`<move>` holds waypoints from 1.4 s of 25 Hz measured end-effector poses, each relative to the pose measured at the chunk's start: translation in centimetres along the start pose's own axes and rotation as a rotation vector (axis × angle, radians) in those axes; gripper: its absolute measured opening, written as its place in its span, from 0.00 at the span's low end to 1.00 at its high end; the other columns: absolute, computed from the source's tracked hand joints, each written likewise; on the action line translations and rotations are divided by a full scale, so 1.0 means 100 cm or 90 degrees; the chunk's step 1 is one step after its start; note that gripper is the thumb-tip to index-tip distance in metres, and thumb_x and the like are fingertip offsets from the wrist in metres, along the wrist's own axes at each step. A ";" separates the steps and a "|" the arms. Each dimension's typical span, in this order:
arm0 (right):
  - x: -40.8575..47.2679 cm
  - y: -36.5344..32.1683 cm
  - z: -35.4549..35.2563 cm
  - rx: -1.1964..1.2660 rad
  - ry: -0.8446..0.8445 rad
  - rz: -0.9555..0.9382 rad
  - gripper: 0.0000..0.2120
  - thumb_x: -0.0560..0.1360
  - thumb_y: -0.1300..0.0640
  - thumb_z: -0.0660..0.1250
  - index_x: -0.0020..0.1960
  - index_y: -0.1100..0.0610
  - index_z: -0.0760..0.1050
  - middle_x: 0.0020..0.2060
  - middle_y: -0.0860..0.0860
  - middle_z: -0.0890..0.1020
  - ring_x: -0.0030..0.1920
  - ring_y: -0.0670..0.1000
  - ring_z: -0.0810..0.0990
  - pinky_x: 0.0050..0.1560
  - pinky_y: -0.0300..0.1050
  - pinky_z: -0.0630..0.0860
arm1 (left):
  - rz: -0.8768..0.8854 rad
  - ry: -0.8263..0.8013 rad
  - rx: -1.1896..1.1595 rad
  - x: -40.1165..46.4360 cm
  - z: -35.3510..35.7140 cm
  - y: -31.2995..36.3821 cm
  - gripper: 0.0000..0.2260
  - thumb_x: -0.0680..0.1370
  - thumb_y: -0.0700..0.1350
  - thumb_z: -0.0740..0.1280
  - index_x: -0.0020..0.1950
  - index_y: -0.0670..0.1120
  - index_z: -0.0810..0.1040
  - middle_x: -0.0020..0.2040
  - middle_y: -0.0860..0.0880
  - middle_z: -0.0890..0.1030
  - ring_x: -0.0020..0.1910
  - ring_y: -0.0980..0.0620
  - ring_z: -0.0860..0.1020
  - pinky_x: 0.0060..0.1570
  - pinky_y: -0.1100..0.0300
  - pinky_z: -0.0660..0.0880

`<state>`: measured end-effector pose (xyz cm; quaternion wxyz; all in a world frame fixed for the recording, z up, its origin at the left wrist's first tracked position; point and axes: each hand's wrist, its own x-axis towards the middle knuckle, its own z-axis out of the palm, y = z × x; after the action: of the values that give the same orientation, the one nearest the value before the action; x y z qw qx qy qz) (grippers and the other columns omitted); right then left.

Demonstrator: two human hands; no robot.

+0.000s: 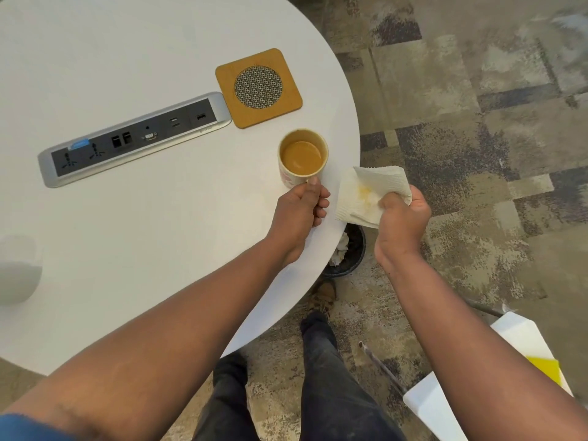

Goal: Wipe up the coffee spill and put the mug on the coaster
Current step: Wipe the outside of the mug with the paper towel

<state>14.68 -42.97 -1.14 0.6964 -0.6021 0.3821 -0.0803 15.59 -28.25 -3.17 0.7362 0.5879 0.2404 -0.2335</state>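
A cream mug [302,155] full of light brown coffee stands near the right edge of the white round table [143,233]. My left hand [300,214] grips the mug by its handle on the near side. Beyond the mug lies a square cork coaster [258,87] with a round metal mesh centre, with nothing on it. My right hand [402,218] holds a white paper towel [366,194] with a yellowish coffee stain, just past the table's right edge. I see no spill on the tabletop around the mug.
A silver power and data socket strip [133,138] is set into the table left of the coaster. A black waste bin [348,249] with crumpled paper stands under the table's edge. A white chair [461,393] is at the lower right. A blurred white object [17,268] sits at the left.
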 end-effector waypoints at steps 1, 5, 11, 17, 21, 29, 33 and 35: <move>0.001 0.000 0.000 0.002 -0.002 0.000 0.17 0.72 0.74 0.59 0.40 0.54 0.76 0.30 0.43 0.80 0.31 0.39 0.78 0.30 0.36 0.73 | 0.009 0.008 -0.012 -0.001 -0.001 0.000 0.16 0.84 0.53 0.62 0.44 0.45 0.80 0.37 0.50 0.79 0.34 0.55 0.73 0.37 0.63 0.72; 0.004 0.001 0.005 -0.016 -0.021 0.010 0.17 0.73 0.73 0.60 0.42 0.53 0.78 0.34 0.45 0.81 0.33 0.40 0.81 0.33 0.37 0.75 | 0.065 0.025 0.005 -0.012 -0.013 0.007 0.16 0.85 0.52 0.61 0.42 0.45 0.79 0.36 0.50 0.79 0.33 0.56 0.73 0.37 0.63 0.72; 0.018 0.002 0.029 -0.153 -0.128 0.008 0.17 0.76 0.69 0.65 0.59 0.52 0.76 0.50 0.47 0.83 0.49 0.46 0.83 0.46 0.43 0.82 | 0.139 0.036 0.072 -0.036 -0.048 0.029 0.17 0.85 0.53 0.61 0.42 0.46 0.79 0.38 0.47 0.79 0.36 0.53 0.74 0.39 0.60 0.72; 0.038 0.005 0.051 -0.479 -0.231 -0.181 0.23 0.79 0.62 0.66 0.69 0.51 0.63 0.57 0.46 0.72 0.53 0.49 0.74 0.49 0.44 0.71 | 0.137 0.082 0.095 -0.056 -0.086 0.042 0.18 0.85 0.53 0.60 0.41 0.47 0.80 0.39 0.46 0.80 0.38 0.51 0.74 0.41 0.58 0.73; 0.040 0.022 0.060 -0.741 -0.191 -0.409 0.25 0.73 0.60 0.73 0.64 0.54 0.64 0.62 0.54 0.72 0.59 0.58 0.72 0.53 0.53 0.72 | 0.134 0.095 0.082 -0.060 -0.097 0.044 0.18 0.85 0.53 0.60 0.41 0.48 0.80 0.39 0.47 0.80 0.38 0.51 0.75 0.42 0.57 0.73; 0.022 0.050 0.062 -0.907 -0.190 -0.324 0.32 0.80 0.42 0.61 0.76 0.61 0.62 0.76 0.56 0.64 0.75 0.60 0.60 0.72 0.58 0.60 | 0.140 0.090 0.077 -0.065 -0.098 0.046 0.18 0.85 0.52 0.59 0.41 0.48 0.81 0.39 0.46 0.80 0.39 0.51 0.75 0.42 0.57 0.74; 0.018 0.061 0.072 -1.039 -0.158 -0.390 0.26 0.81 0.53 0.61 0.75 0.64 0.64 0.78 0.57 0.60 0.75 0.61 0.58 0.73 0.58 0.57 | 0.144 0.082 0.068 -0.066 -0.099 0.045 0.18 0.85 0.53 0.60 0.40 0.49 0.81 0.39 0.47 0.80 0.39 0.51 0.75 0.43 0.57 0.74; 0.021 0.055 0.084 -1.044 -0.165 -0.392 0.26 0.76 0.62 0.63 0.74 0.64 0.65 0.77 0.59 0.61 0.73 0.61 0.61 0.71 0.56 0.61 | 0.146 0.078 0.071 -0.065 -0.100 0.044 0.18 0.85 0.53 0.60 0.40 0.49 0.81 0.39 0.47 0.80 0.39 0.51 0.75 0.42 0.56 0.73</move>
<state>19.49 -36.17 -7.18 0.0305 -0.9924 0.0583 0.1038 12.49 -17.23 2.31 0.7079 0.6649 0.2029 -0.1246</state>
